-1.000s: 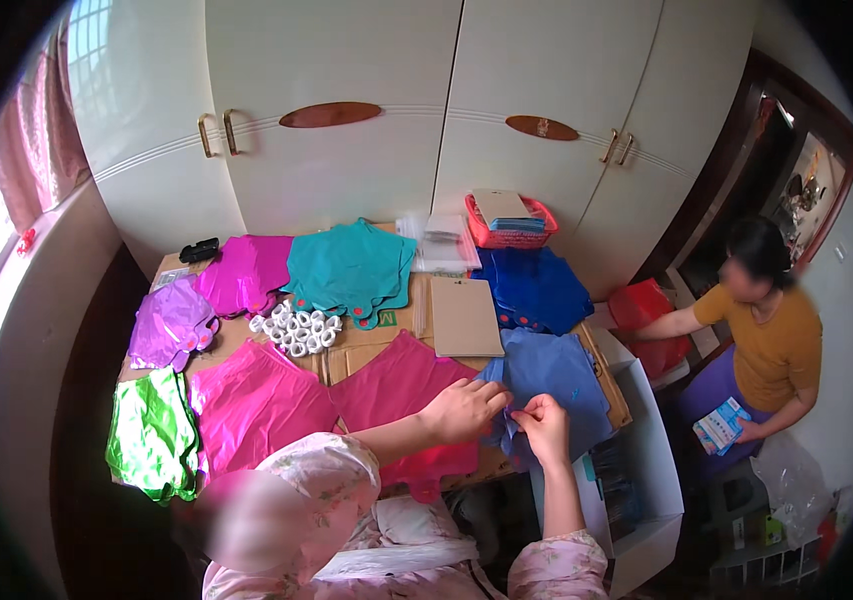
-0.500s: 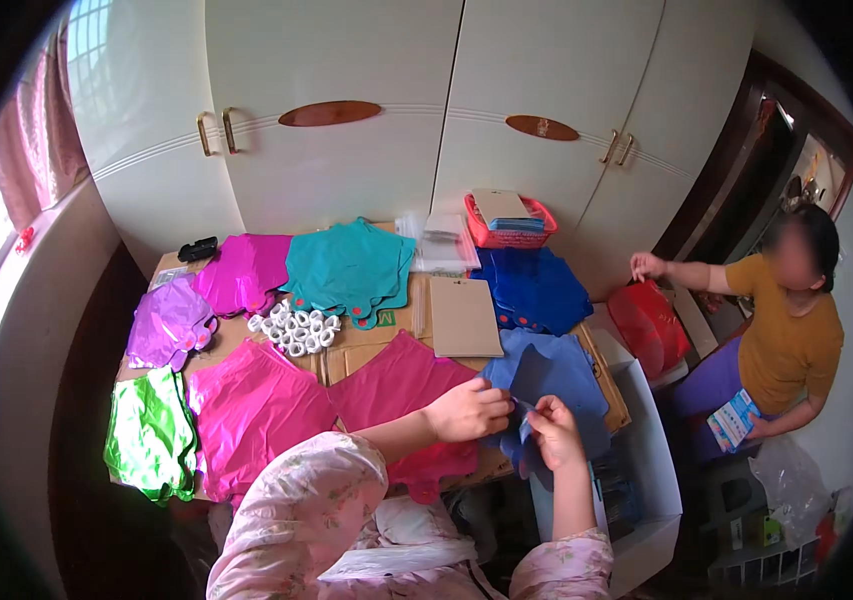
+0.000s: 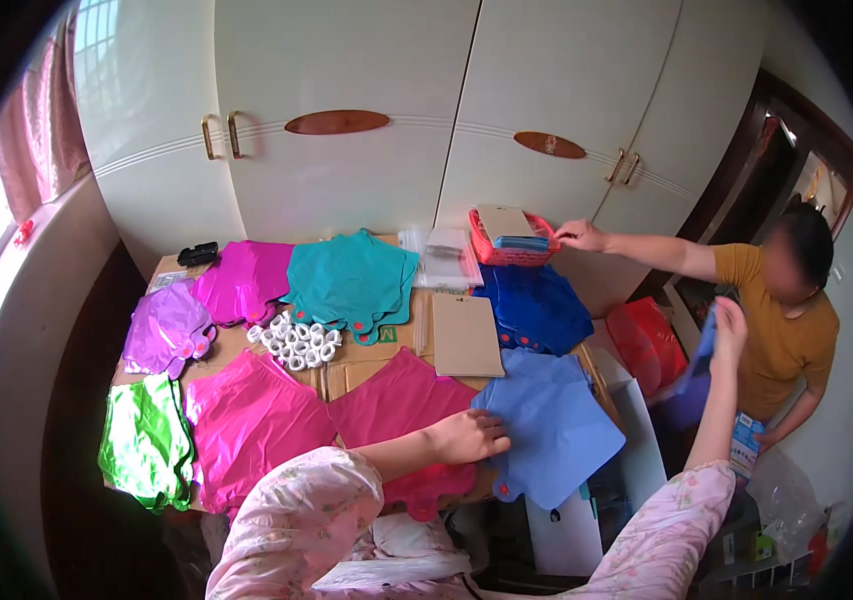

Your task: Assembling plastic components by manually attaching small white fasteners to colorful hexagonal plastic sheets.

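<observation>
And away it goes! Half a second ago both your hands were together over the stack of smooth light-blue foil sheets (image 3: pixel 557 430), working at one folded blue piece; now they've split. Your right hand (image 3: pixel 730 332) has swung up and out to the right of that stack, carrying a slim blue foil-like piece (image 3: pixel 698 352) well clear of it. So one piece now looks parted from the rest, and the stack lies flat and fully spread where the fold was standing up.

To the fingers, then. On the right they're closed in a pinch at the top end of the piece, which hangs down from them, tilted and a little blurred. On the left, your left hand (image 3: pixel 466 437) sits at the stack's left edge, fingers loosely bent and slightly parted, nothing seen gripped between them; whether the tips press on the top sheet or just hover, you can't tell from here.

Around the stack: shiny pink foil sheets (image 3: pixel 401 395) to its left, under your forearm; a flat tan cardboard rectangle (image 3: pixel 466 335) beyond its left corner; dark-blue foil sheets (image 3: pixel 538 305) straight behind it, all on the cardboard-covered worktop (image 3: pixel 354 357). And farther back, a co-worker's hand (image 3: pixel 582 237) has just come over to the red plastic basket (image 3: pixel 487 250).
</observation>
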Action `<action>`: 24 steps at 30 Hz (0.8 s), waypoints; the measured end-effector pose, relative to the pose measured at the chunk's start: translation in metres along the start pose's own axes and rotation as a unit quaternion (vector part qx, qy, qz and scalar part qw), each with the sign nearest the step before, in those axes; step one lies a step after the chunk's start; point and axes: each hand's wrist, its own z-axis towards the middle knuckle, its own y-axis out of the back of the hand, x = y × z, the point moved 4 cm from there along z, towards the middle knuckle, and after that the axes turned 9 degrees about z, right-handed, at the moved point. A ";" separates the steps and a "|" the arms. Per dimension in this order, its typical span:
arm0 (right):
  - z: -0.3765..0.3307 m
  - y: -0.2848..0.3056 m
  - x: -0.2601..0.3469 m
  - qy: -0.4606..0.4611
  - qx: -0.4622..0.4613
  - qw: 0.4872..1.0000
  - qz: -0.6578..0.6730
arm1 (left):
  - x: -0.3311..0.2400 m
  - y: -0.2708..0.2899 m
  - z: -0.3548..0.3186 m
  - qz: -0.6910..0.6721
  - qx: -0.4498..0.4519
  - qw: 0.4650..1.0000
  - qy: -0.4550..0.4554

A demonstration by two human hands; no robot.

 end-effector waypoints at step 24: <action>-0.157 -0.304 -0.114 0.145 0.403 0.835 -0.346 | 0.016 0.030 0.017 -0.109 0.084 0.989 0.059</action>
